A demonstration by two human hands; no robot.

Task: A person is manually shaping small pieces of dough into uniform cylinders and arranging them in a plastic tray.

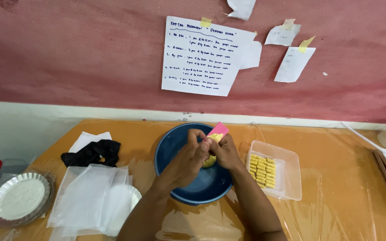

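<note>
Left hand: the left hand (pixel 192 151) is curled shut, its fingertips pinching the yellow dough (pixel 211 158) from the left
Right hand: the right hand (pixel 225 151) is closed around the pink ridged mould (pixel 218 130), fingers pressing dough against it
Dough: a yellow lump sits between both hands, touching each, partly hidden by the fingers
Mould: tilted, its upper end poking out above the knuckles
Bowl: a blue bowl (pixel 175 147) lies directly beneath the hands
Container: a clear plastic container (pixel 291 178) stands just right of the bowl, holding rows of yellow shaped pieces (pixel 262 171)
Left side: clear plastic sheets (pixel 90 196), a black cloth (pixel 92 151) and a foil plate (pixel 21 198) of white powder
Surface: orange table (pixel 336 178) under clear film
</note>
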